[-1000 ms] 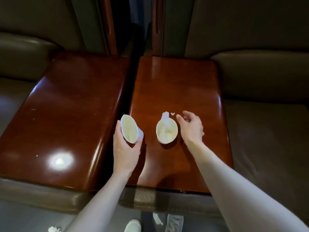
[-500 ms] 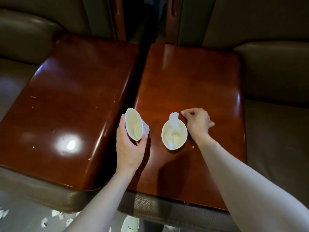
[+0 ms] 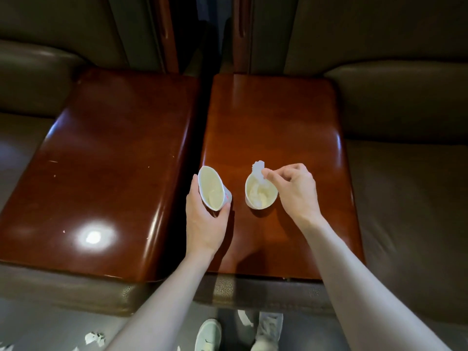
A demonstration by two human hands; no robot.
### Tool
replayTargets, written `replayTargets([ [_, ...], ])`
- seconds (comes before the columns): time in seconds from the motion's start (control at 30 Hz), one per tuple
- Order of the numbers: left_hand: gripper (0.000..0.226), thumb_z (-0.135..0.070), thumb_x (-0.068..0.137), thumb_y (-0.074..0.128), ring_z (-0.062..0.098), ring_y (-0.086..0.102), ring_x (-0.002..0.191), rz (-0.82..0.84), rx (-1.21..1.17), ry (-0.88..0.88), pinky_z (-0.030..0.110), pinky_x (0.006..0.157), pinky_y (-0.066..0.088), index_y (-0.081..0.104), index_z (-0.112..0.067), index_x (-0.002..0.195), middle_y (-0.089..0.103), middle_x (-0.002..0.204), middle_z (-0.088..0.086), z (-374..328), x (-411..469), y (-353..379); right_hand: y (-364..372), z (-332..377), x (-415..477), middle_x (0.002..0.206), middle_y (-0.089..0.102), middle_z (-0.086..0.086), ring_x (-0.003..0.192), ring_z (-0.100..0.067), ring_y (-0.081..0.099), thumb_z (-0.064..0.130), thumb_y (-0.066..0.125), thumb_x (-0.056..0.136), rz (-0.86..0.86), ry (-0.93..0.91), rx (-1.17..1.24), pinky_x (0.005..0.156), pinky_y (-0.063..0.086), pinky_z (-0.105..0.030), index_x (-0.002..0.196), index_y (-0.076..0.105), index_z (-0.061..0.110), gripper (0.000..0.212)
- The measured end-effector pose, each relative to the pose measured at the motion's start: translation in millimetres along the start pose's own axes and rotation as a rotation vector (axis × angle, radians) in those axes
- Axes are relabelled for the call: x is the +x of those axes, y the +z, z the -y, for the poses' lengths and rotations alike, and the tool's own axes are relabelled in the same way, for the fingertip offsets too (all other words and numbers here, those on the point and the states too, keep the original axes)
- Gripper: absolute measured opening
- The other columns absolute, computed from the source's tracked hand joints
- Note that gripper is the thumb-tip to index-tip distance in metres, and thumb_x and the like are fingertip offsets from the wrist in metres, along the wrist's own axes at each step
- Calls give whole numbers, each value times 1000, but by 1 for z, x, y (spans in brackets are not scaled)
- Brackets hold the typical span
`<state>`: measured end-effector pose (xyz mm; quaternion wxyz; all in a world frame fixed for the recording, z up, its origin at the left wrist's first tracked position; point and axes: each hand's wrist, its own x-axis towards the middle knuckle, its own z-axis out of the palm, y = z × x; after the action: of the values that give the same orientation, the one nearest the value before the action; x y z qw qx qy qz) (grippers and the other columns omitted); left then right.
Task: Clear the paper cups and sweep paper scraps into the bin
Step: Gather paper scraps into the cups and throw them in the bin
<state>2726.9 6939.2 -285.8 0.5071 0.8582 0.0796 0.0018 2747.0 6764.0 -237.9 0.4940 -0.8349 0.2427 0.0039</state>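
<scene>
Two white paper cups are on the right wooden table (image 3: 278, 117). My left hand (image 3: 205, 221) grips the left cup (image 3: 212, 190), tilted with its mouth toward me, at the table's left edge. The right cup (image 3: 260, 196) stands upright with crumpled white paper (image 3: 258, 171) sticking out of its top. My right hand (image 3: 296, 191) hovers over that cup's right side, thumb and forefinger pinched together at the paper. No bin is in view.
A second glossy wooden table (image 3: 106, 173) lies to the left across a dark gap, with tiny specks on it. Dark leather seats (image 3: 405, 173) flank both tables. Paper scraps (image 3: 95, 338) lie on the grey floor near my shoes (image 3: 207, 335).
My right hand lifted off the table beside the right cup and now pinches at the paper above it. The left hand still holds the tilted cup.
</scene>
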Motion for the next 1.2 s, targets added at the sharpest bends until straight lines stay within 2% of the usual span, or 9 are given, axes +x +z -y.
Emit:
replayTargets([
  [0.1, 84, -25, 83, 74, -2, 29, 129, 23, 1, 22, -9, 87, 23, 23, -23, 150, 36, 147, -7, -2, -4, -5, 4, -1, -13, 103, 53, 7, 108, -14, 51, 37, 64, 90, -32, 32, -27, 102, 40, -47, 94, 74, 23, 18],
  [0.2, 84, -25, 83, 74, -1, 29, 130, 47, -2, 38, -7, 87, 24, 23, -24, 150, 35, 149, -6, -2, -8, -11, 11, -2, -23, 117, 53, 2, 115, -17, 50, 29, 68, 88, -73, 66, -11, 103, 40, -48, 104, 68, 24, 17],
  [0.3, 85, -24, 83, 74, -2, 28, 128, 74, -2, 52, -6, 87, 25, 23, -23, 150, 35, 147, -8, 0, -8, -18, 23, -4, -27, 130, 50, 0, 119, -18, 48, 32, 74, 83, -67, 89, -15, 104, 42, -48, 127, 52, 23, 50],
  [0.47, 84, -23, 84, 73, -2, 27, 128, 115, -6, 65, 2, 94, 27, 21, -22, 151, 34, 147, -7, 3, -4, -31, 44, -9, -25, 149, 37, 0, 136, -23, 33, 42, 80, 73, -12, 104, -178, 112, 18, -52, 151, 18, 26, 101],
  [0.67, 83, -27, 85, 73, -3, 28, 126, 180, 32, 144, -7, 86, 27, 22, -23, 150, 34, 147, -7, -18, 4, -36, 32, 0, -33, 134, 48, 4, 124, -19, 44, 42, 74, 78, -162, 91, -108, 105, 25, -45, 144, 31, 23, 82],
  [0.77, 83, -30, 84, 73, 2, 31, 130, 254, 31, 222, 2, 95, 28, 22, -23, 150, 34, 147, -8, -50, 4, -35, -6, 13, -52, 127, 50, 7, 118, -15, 47, 45, 74, 77, -238, 118, -48, 104, 26, -45, 140, 35, 24, 77],
  [0.9, 86, -30, 84, 73, -3, 27, 125, 353, 38, 357, -4, 87, 21, 21, -23, 151, 36, 147, -5, -115, -7, -17, -79, 23, -89, 129, 50, 5, 118, -15, 47, 46, 74, 78, -359, 211, 35, 106, 28, -47, 138, 35, 24, 75],
  [1.03, 86, -27, 83, 73, 16, 38, 132, 523, 28, 479, 19, 100, 29, 21, -18, 151, 39, 147, 5, -187, -41, 29, -168, 13, -133, 126, 51, 3, 114, -16, 48, 46, 75, 77, -517, 299, 143, 106, 35, -52, 135, 37, 24, 73],
  [1.2, 86, -27, 82, 75, 22, 44, 126, 713, -27, 600, 25, 96, 36, 24, -15, 150, 45, 141, 10, -261, -124, 107, -279, -27, -187, 124, 55, 0, 115, -22, 52, 39, 80, 73, -742, 396, 216, 102, 40, -52, 130, 43, 19, 71],
])
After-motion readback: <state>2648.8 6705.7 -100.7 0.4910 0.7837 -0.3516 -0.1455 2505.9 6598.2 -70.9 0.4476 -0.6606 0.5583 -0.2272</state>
